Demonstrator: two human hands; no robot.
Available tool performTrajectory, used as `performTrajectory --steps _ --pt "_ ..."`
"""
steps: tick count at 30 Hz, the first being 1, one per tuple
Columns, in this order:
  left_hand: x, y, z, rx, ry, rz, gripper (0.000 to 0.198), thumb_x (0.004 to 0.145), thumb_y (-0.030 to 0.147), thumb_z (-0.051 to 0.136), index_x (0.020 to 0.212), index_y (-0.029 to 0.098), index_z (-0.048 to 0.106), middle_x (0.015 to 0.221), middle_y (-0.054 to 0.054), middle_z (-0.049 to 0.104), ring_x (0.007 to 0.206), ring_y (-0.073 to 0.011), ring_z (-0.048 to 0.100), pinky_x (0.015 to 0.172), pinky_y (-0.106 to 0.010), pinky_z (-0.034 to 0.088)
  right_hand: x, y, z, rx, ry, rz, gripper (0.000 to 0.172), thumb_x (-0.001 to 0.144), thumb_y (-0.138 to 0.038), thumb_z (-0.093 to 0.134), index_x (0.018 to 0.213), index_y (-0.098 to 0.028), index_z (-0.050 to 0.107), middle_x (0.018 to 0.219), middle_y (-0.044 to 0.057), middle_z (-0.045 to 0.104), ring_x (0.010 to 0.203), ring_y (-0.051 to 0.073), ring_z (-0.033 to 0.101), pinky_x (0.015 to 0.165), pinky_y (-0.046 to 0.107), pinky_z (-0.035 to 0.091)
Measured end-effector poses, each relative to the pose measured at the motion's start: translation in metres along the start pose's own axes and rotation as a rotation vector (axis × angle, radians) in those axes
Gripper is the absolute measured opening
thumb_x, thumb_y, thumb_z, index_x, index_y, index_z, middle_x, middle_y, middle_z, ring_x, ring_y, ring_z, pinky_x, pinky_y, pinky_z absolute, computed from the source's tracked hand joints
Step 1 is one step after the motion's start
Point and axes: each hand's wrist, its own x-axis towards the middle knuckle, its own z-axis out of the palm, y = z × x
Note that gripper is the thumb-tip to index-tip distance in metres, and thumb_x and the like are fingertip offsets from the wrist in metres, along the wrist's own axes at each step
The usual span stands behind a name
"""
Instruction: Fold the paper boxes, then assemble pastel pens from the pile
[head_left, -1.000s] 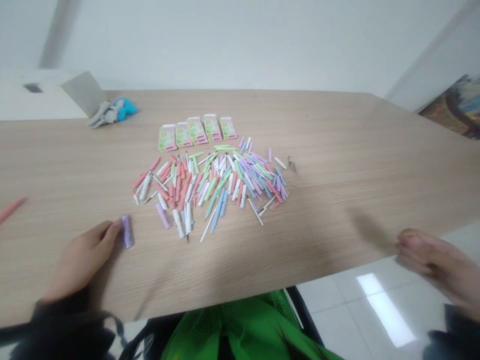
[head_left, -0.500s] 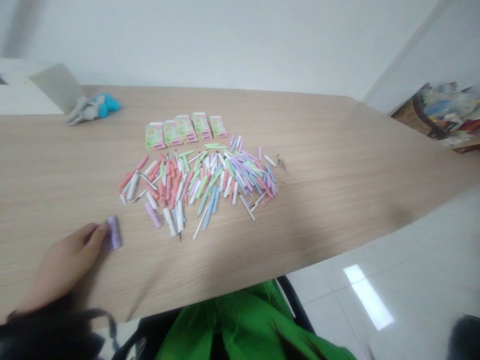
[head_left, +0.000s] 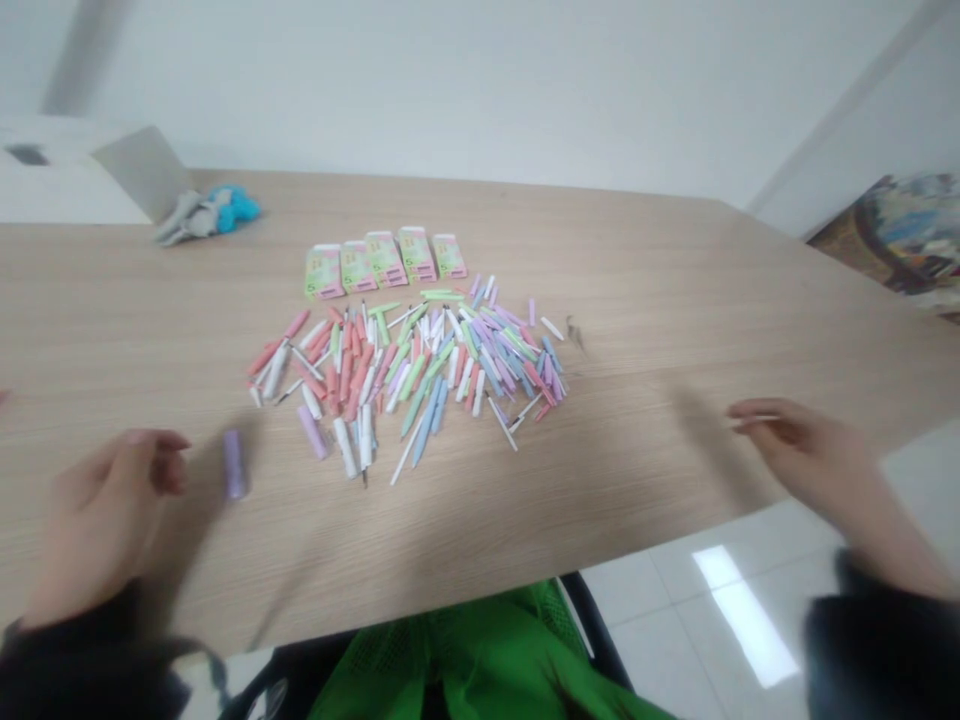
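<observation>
My left hand (head_left: 112, 510) hovers over the left of the table, its fingers loosely curled with nothing visible in them. Just to its right a short purple pen cap or barrel piece (head_left: 235, 465) lies on the wood, not touched. My right hand (head_left: 814, 455) is raised over the table's right part, thumb and forefinger a little apart and no object visible between them. In the middle spreads a loose heap of pastel pen parts (head_left: 412, 375), in red, white, green, blue and purple; another purple piece (head_left: 313, 432) lies at its near left edge.
Behind the heap stand several small green and pink boxes (head_left: 385, 258) in a row. A grey and blue cloth-like bundle (head_left: 206, 212) lies beside a white box (head_left: 75, 185) at the back left. The table's front edge runs above a green garment (head_left: 480, 650).
My left hand has let go of the purple piece and drawn back left; the piece now lies on the table. My right hand has come into view at the right.
</observation>
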Motion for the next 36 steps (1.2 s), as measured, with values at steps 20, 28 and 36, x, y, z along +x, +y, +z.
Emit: performTrajectory --steps 20,28,36 --pt "0.016 0.147 0.050 -0.703 -0.415 0.415 0.035 0.099 0.035 0.048 0.071 0.018 0.060 0.056 0.002 0.052 0.054 -0.0130 0.049 0.058 -0.026 0.038 0.049 -0.155 0.160 -0.240 -0.283 -0.380 0.046 0.096 -0.051 0.052 0.069 -0.019 0.071 0.083 0.009 0.072 0.073 0.021 0.063 0.059 0.031 0.035" --pt "0.023 0.128 0.059 -1.061 -0.332 0.236 0.021 0.097 0.037 0.056 0.090 0.020 0.066 0.058 0.004 0.048 0.050 -0.0109 0.044 0.050 -0.024 0.032 0.041 -0.219 0.132 0.434 -0.402 -0.441 0.023 0.094 -0.044 0.057 0.092 -0.022 0.057 0.070 0.001 0.070 0.052 0.014 0.058 0.056 0.028 0.040" --pt "-0.014 0.151 0.083 -1.111 -0.582 0.216 0.039 0.082 0.054 0.075 0.082 0.015 0.071 0.064 0.001 0.056 0.055 -0.0093 0.042 0.051 -0.022 0.032 -0.029 -0.273 0.179 0.585 -0.619 -0.762 0.020 0.096 -0.026 0.056 0.115 -0.020 0.059 0.089 0.003 0.071 0.076 0.016 0.064 0.070 0.029 0.048"
